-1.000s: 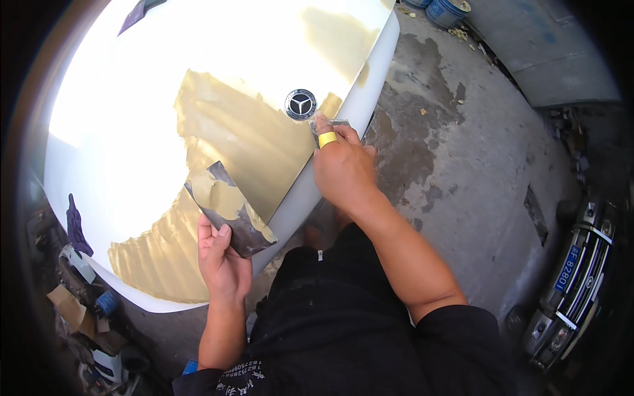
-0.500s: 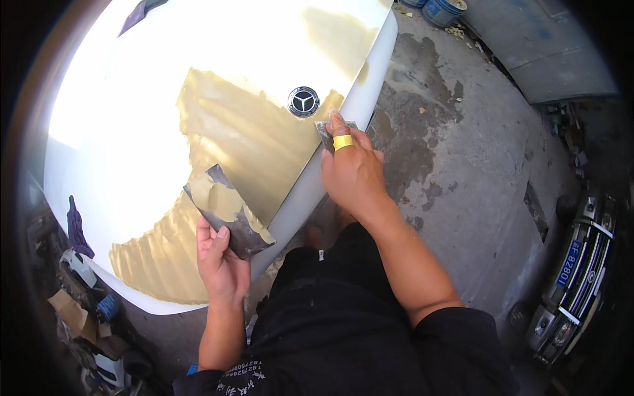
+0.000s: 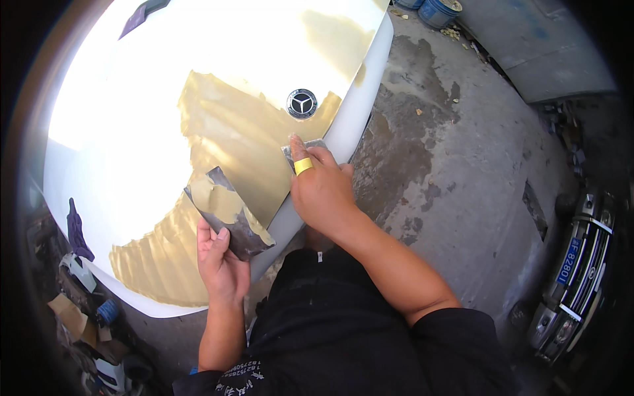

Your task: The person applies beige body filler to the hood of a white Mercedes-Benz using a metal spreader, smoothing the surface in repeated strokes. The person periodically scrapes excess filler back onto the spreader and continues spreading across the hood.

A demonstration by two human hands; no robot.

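A white car hood [image 3: 251, 39] lies before me, partly coated with tan body filler [image 3: 228, 132]. My left hand [image 3: 221, 254] pinches a dark, flat filler palette [image 3: 246, 232] by its near edge, thumb on top; a mound of tan filler [image 3: 218, 200] is spread over it. My right hand [image 3: 323, 185] grips a grey putty spreader [image 3: 316, 143], index finger pressed along it, by the hood's right edge. Yellow tape [image 3: 303, 165] wraps one of its fingers. Just beyond the spreader sits a round black-and-silver emblem [image 3: 302, 104]. Fingers under the spreader are hidden.
Blue buckets [image 3: 439, 12] stand at the far right on the stained concrete floor [image 3: 456, 158]. A detached car bumper [image 3: 574, 277] leans at the right. Cardboard [image 3: 71, 318] and loose parts clutter the lower left. A dark purple strip [image 3: 78, 228] hangs at the hood's left edge.
My right hand has drawn the spreader left and toward me along the hood's edge, away from the emblem. My left hand and the palette have stayed in place.
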